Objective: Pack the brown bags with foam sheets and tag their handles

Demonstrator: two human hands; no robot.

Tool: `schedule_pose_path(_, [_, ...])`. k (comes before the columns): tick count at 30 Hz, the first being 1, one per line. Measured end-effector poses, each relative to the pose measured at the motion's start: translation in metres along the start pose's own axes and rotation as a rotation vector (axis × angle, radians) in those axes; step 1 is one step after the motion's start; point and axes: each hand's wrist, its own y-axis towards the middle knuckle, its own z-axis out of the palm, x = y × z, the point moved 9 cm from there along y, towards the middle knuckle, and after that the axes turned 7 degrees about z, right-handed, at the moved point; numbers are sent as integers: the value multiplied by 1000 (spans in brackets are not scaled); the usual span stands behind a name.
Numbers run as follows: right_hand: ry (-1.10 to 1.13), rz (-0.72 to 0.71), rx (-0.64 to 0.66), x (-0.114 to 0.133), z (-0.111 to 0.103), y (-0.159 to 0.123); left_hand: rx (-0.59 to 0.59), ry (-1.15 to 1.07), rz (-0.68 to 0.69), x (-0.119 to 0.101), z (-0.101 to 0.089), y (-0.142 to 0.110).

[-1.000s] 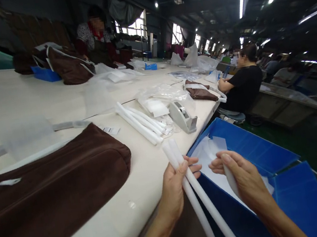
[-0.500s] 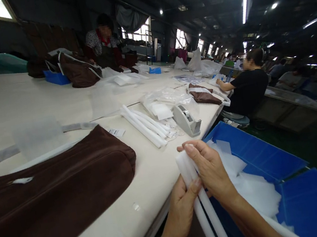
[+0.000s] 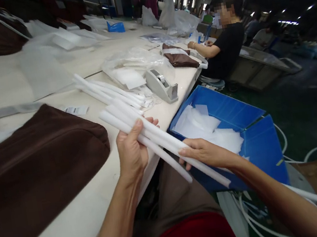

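Observation:
Several long white foam tubes [image 3: 161, 136] lie slantwise across my two hands, over the table's front edge. My left hand [image 3: 133, 146] wraps around them near their upper ends, thumb on top. My right hand [image 3: 195, 152] grips the tubes lower down, between thumb and fingers. Just beyond, on the table, is a pile of similar white tubes [image 3: 106, 90]. A grey tape dispenser [image 3: 161, 86] stands close to that pile. To my left lies a large dark brown leather-like bag [image 3: 43, 168], with a white tag [image 3: 76, 110] near its end.
A blue bin [image 3: 222, 104] with white foam sheets [image 3: 208, 126] stands right of the table [image 3: 81, 219]. Clear plastic bags [image 3: 141, 65] and a small brown pouch [image 3: 180, 55] lie farther back. A co-worker in black [image 3: 229, 43] sits at the far right. White hoses [image 3: 253, 219] run along the floor.
The foam tubes have swung from steeply downward to a slant, upper ends now over the table. My right hand has slid down toward their lower ends. The view has tilted down.

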Motion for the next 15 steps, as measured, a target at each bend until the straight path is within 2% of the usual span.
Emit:
schedule_pose_path(2, [94,87,-31,-24,-10,-17,-21,-5,46,-6,-6,14])
schedule_pose_path(4, [134,114,-114,-41,-23,-32,-37,-3,79,-8,-10,23])
schedule_pose_path(7, [177,140,-150,-59,-33,-50,-32,13,95,-7,-10,30])
schedule_pose_path(10, [137,138,-161,-69,-39,-62,-35,0,106,-6,-8,34])
schedule_pose_path(15, [-78,139,-224,-72,-40,-75,-64,-7,135,-10,-5,37])
